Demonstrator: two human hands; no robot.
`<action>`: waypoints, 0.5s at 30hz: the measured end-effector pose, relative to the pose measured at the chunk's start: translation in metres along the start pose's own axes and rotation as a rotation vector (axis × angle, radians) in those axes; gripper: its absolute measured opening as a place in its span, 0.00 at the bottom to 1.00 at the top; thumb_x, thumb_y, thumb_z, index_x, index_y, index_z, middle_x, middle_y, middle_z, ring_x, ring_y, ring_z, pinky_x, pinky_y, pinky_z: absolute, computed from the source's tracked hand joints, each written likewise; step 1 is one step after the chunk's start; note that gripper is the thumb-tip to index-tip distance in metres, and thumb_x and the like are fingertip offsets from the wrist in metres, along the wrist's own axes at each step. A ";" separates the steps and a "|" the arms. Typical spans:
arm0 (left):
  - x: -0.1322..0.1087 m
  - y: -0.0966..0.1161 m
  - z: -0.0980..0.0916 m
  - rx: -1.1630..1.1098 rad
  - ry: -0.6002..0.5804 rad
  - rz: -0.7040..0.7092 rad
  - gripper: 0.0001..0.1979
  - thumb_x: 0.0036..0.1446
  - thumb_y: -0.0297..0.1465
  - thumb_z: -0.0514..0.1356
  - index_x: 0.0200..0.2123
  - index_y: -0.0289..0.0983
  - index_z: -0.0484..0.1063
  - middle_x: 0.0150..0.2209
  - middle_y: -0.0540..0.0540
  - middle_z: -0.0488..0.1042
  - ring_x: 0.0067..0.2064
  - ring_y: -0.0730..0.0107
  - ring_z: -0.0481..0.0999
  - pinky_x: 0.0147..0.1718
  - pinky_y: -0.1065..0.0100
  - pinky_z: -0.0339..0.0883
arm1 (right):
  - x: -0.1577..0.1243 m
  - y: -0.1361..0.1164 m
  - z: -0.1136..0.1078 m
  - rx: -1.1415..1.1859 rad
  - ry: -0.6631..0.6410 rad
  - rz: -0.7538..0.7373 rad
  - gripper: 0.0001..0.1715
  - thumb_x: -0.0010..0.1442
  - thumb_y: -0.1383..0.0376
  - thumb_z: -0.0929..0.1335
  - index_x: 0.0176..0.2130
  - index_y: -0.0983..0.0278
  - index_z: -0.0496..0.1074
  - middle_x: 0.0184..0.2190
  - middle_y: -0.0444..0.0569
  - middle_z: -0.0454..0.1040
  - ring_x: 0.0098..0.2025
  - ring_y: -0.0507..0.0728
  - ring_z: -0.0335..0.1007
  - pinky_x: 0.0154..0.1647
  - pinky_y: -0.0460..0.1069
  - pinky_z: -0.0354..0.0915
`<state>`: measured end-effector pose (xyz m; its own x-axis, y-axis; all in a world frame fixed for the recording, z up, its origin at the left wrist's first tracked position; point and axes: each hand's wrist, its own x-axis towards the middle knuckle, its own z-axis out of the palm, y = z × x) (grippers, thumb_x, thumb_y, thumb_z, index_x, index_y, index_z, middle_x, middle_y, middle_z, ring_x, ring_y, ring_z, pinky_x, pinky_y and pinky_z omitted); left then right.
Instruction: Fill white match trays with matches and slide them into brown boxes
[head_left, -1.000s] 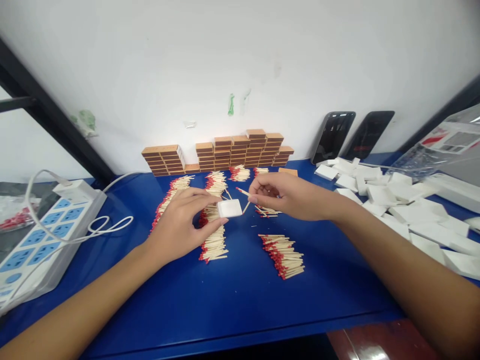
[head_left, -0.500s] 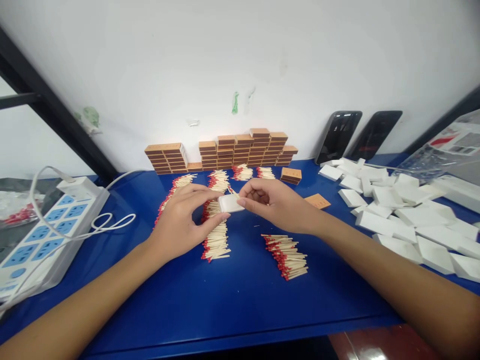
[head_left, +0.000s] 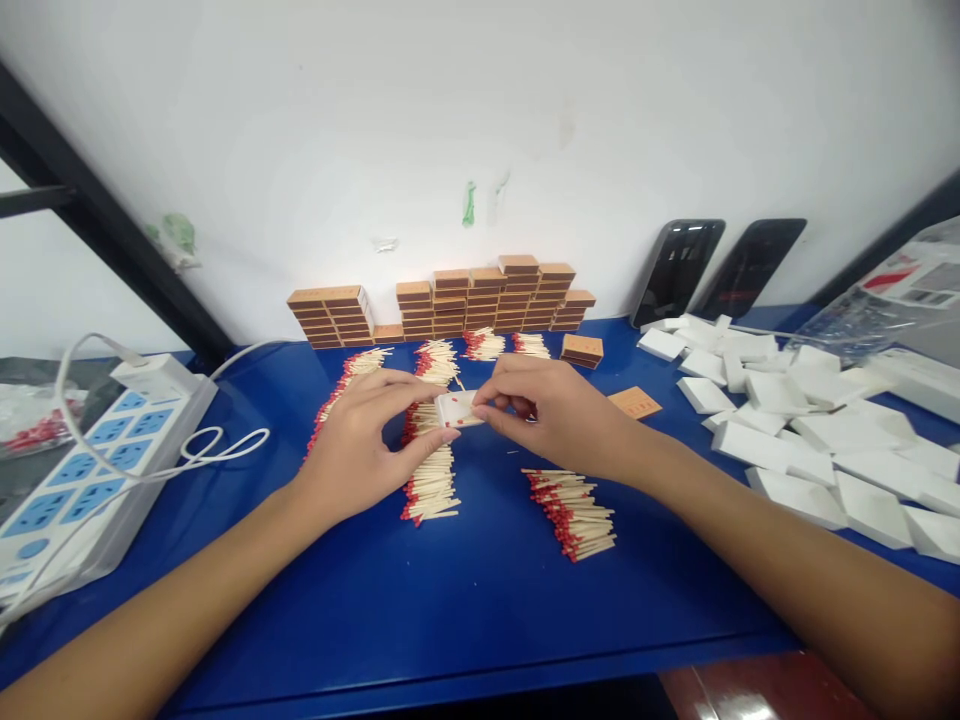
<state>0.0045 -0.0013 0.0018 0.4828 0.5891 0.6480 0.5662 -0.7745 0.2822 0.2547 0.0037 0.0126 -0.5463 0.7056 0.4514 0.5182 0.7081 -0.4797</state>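
Note:
A small white matchbox tray (head_left: 455,408) is gripped between the thumb and fingers of my left hand (head_left: 360,435), above the middle row of matches (head_left: 433,480). A few red match heads show inside the tray. At its right end, my right hand (head_left: 544,405) has thumb and fingertips pinched together on matches, whose sticks are mostly hidden by the fingers. Below my right hand lies a loose pile of red-headed matches (head_left: 576,512). Another row of matches (head_left: 337,395) runs partly behind my left hand.
Stacked matchboxes (head_left: 487,300) line the wall, with two more (head_left: 582,350) nearer and a flat orange sleeve (head_left: 634,403) to the right. Many white trays (head_left: 780,400) spread at right, near two leaning phones (head_left: 679,270). A power strip (head_left: 105,480) with cable stands left.
My right hand has brought matches into the tray; their red heads now show inside it, where the tray looked bare before. My left hand has stayed in place.

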 end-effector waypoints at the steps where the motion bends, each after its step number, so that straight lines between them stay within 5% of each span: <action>1: 0.000 0.000 0.000 -0.002 0.000 0.000 0.17 0.61 0.37 0.71 0.52 0.41 0.79 0.48 0.44 0.82 0.50 0.59 0.80 0.54 0.55 0.74 | 0.000 0.000 0.000 0.000 0.003 -0.003 0.09 0.69 0.62 0.68 0.38 0.62 0.77 0.33 0.48 0.72 0.33 0.53 0.65 0.34 0.50 0.62; 8: -0.001 -0.002 -0.001 0.008 -0.004 -0.002 0.18 0.60 0.38 0.71 0.52 0.43 0.80 0.49 0.44 0.81 0.51 0.60 0.80 0.54 0.56 0.74 | 0.000 -0.003 -0.018 -0.074 0.031 0.051 0.09 0.68 0.61 0.68 0.36 0.61 0.76 0.32 0.47 0.72 0.33 0.54 0.65 0.35 0.50 0.60; 15: -0.002 -0.002 -0.002 0.007 0.031 -0.020 0.19 0.58 0.38 0.72 0.52 0.42 0.80 0.49 0.44 0.81 0.50 0.59 0.80 0.55 0.56 0.74 | 0.000 -0.006 -0.028 0.004 -0.131 0.145 0.10 0.67 0.59 0.69 0.36 0.61 0.75 0.30 0.45 0.77 0.30 0.52 0.68 0.33 0.49 0.61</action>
<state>0.0010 -0.0014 0.0019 0.4503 0.5969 0.6640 0.5805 -0.7608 0.2902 0.2699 0.0003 0.0366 -0.5472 0.7904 0.2755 0.5952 0.5988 -0.5359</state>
